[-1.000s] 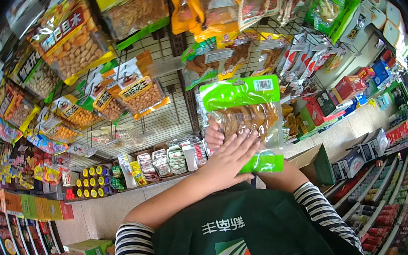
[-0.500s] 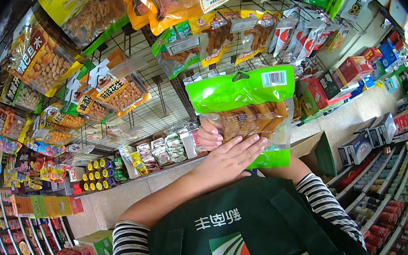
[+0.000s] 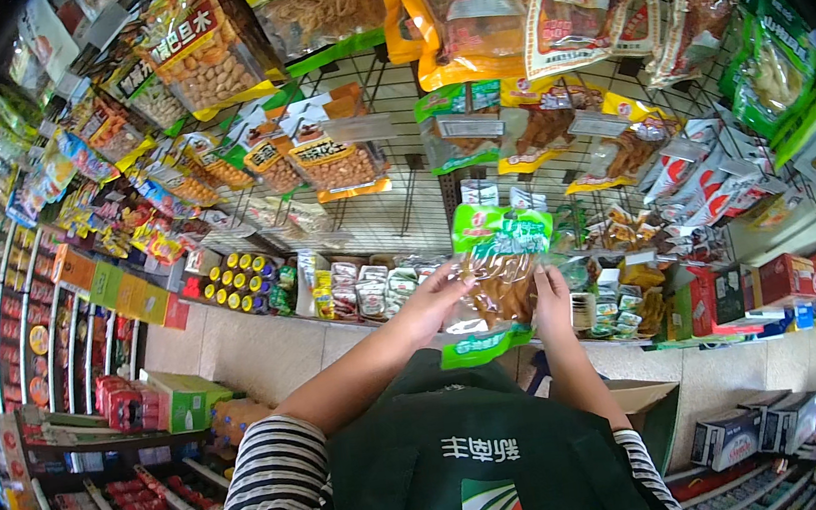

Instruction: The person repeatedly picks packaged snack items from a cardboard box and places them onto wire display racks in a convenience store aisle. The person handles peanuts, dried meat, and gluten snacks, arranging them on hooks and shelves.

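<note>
A clear snack bag point(image 3: 504, 282) with green top and bottom bands hangs upright in front of my apron. Brown strips, which look like dried meat or tofu, show through its window. At its left side, my left hand point(image 3: 437, 302) grips the edge with thumb and fingers. My right hand point(image 3: 550, 301) pinches the opposite side. Just beyond it stands a wire rack point(image 3: 408, 169) hung with similar snack bags: a green one point(image 3: 461, 128) and a yellow one point(image 3: 536, 124).
Bags of nuts point(image 3: 204, 52) hang at the upper left, above a low shelf with yellow-capped jars point(image 3: 235, 283) and small packets point(image 3: 372, 289). An open cardboard box point(image 3: 637, 405) sits on the floor at my right. Red boxes point(image 3: 786, 278) are stacked at the far right.
The bag has been turned from its barcode side to its printed front and appears smaller, farther off. My left hand has left its face for the left edge; my right hand now shows at the right edge.
</note>
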{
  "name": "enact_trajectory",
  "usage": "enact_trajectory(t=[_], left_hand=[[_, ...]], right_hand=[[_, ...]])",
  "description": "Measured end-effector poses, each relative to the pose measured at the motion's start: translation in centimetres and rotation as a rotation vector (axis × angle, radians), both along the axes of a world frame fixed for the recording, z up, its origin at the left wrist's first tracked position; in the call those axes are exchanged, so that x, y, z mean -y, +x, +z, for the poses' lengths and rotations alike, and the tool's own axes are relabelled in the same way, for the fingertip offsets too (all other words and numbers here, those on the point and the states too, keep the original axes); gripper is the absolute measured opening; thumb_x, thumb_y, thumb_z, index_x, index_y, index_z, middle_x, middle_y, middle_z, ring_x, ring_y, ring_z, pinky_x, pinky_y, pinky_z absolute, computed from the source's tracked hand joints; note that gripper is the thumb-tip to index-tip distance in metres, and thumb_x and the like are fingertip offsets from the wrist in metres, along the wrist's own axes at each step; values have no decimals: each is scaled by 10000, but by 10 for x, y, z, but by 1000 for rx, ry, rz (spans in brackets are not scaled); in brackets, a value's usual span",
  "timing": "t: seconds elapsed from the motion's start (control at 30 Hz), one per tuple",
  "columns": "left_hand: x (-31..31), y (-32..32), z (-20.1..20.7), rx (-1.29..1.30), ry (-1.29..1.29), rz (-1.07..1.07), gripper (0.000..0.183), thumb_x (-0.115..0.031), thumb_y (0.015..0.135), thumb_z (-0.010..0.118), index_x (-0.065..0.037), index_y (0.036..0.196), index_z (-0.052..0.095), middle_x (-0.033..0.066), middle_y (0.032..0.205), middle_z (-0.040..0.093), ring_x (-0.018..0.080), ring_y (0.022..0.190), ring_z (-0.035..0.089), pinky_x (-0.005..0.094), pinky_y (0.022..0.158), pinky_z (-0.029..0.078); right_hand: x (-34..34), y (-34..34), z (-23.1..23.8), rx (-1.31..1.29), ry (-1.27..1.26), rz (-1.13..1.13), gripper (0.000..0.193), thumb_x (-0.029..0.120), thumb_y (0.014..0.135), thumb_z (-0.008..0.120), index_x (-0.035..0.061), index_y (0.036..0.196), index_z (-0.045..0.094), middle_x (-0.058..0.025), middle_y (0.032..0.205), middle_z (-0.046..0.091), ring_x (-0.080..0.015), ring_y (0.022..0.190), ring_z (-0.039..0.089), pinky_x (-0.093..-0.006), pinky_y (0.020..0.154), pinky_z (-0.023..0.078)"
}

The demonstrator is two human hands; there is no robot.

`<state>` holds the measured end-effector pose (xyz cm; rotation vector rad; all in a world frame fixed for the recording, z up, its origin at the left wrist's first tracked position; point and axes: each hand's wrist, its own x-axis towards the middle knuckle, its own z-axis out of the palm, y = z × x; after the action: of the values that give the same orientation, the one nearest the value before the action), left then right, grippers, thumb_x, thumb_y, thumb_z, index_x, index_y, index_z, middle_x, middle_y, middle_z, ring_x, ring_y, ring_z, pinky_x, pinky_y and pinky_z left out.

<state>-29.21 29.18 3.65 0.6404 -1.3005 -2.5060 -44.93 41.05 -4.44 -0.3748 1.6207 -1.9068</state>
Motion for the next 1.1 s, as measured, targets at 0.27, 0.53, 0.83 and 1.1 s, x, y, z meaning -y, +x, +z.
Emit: enact_trajectory(t=[0.27, 0.53, 0.83, 1.1], left_hand=[[47, 24, 13, 44, -104, -87, 464, -120, 812, 540, -66, 1230, 346, 53, 1141, 477, 158, 1049, 449, 346, 883, 362], [118, 17, 70, -172, -561, 458, 565, -302, 834, 505, -37, 1265, 255, 143, 1250, 351, 260, 1176, 335, 361, 1007, 231], [148, 31, 128, -282, -460, 362, 446, -204, 883, 388, -45, 1278, 258, 135, 1008, 529, 230, 952, 512, 334, 854, 383], [180, 32, 147, -399, -475, 206, 396, -250, 896, 321, 57, 1127, 413, 176, 1038, 534, 233, 973, 522, 331, 839, 404]], right_hand=[[13, 3, 48, 60, -125, 351, 262, 194, 838, 518, 79, 1069, 472, -33, 931, 541, -124, 719, 540, -289, 596, 477], [58, 15, 72, -89, -1, 316, 196, 198, 844, 521, 59, 982, 511, -7, 875, 558, -64, 685, 504, -215, 577, 435], [132, 26, 109, -121, -29, 387, 190, 188, 860, 491, 51, 990, 505, -14, 796, 547, -72, 648, 486, -226, 552, 422], [162, 37, 139, -207, -80, 289, 174, 198, 862, 493, 59, 967, 485, 23, 764, 517, -57, 612, 436, -218, 536, 381]])
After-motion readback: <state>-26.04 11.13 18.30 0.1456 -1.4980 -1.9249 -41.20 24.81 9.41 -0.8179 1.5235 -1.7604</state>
